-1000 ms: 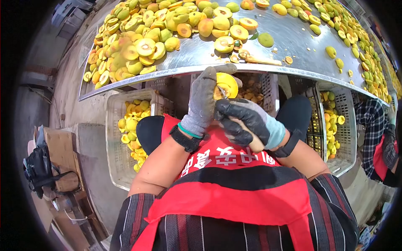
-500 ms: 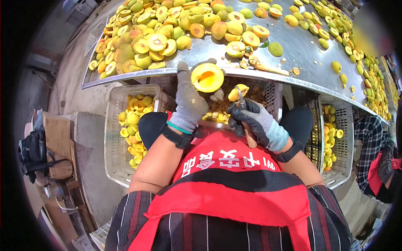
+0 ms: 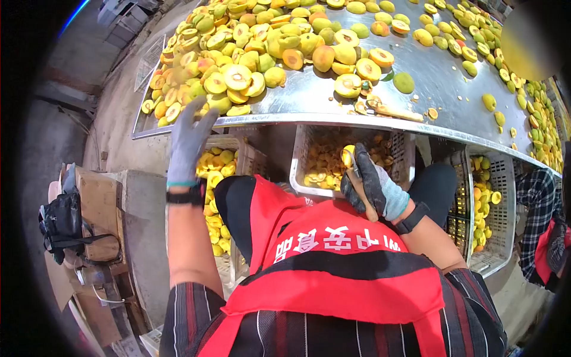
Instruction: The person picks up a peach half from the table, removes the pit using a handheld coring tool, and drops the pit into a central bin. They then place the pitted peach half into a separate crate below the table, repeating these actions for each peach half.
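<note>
My left hand (image 3: 191,140), in a grey glove, reaches to the left front edge of the metal table. Its fingers are stretched out beside the heap of halved yellow peaches (image 3: 237,77), and I see nothing in it. My right hand (image 3: 373,183), in a grey and black glove, is wrapped round a wooden-handled pitting knife (image 3: 360,189). A yellow piece of peach (image 3: 348,156) sits at the tool's head, which is partly hidden. Below it stands a white crate (image 3: 299,156) with peach scraps inside.
The metal table (image 3: 443,98) bears more peaches and a loose wooden-handled tool (image 3: 399,113). A crate of peach halves (image 3: 221,163) stands beside my left leg, another crate (image 3: 502,205) to the right. A person in checked clothing (image 3: 533,193) sits at far right.
My left hand has moved left to the table edge, and the hollowed peach half is out of it. My right hand has lowered slightly, still with the knife.
</note>
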Demonstrator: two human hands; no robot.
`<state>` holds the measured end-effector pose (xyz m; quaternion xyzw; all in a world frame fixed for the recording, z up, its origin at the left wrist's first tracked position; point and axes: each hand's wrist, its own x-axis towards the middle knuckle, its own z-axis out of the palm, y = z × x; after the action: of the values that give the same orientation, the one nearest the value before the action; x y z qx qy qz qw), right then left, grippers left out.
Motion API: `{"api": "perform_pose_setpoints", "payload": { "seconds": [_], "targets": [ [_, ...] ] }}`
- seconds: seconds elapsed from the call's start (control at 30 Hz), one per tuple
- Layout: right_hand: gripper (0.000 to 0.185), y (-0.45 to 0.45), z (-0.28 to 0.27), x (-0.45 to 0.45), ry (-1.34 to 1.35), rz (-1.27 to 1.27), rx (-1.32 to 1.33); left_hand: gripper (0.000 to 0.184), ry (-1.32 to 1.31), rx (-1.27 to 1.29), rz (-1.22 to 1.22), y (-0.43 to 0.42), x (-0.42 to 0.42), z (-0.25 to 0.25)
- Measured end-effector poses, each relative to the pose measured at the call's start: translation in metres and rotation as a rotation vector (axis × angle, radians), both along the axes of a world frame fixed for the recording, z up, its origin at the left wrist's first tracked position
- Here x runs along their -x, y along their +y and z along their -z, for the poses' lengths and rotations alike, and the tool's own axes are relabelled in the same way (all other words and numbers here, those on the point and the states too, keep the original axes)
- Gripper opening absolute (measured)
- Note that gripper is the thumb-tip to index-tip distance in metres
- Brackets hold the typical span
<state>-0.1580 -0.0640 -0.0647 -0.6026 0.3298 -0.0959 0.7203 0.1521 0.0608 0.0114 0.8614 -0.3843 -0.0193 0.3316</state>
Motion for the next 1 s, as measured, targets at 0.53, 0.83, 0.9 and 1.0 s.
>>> {"api": "perform_pose_setpoints", "payload": {
  "seconds": [0.53,0.83,0.9,1.0],
  "targets": [
    [0.041,-0.033,0.008,0.022,-0.374,-0.031,-0.691,0.037,0.817,0.418,0.163,-0.076,0.016,0.028],
    [0.026,-0.017,-0.024,-0.007,-0.356,0.071,-0.306,0.037,1.641,0.464,0.628,-0.046,0.140,0.071],
    [0.027,-0.011,-0.024,-0.009,-0.361,0.049,-0.490,0.037,1.599,0.558,0.498,-0.046,0.163,0.074],
    [0.026,-0.002,-0.038,-0.011,-0.350,-0.008,-0.358,0.041,1.267,0.540,0.573,-0.039,0.161,0.077]
  ]
}}
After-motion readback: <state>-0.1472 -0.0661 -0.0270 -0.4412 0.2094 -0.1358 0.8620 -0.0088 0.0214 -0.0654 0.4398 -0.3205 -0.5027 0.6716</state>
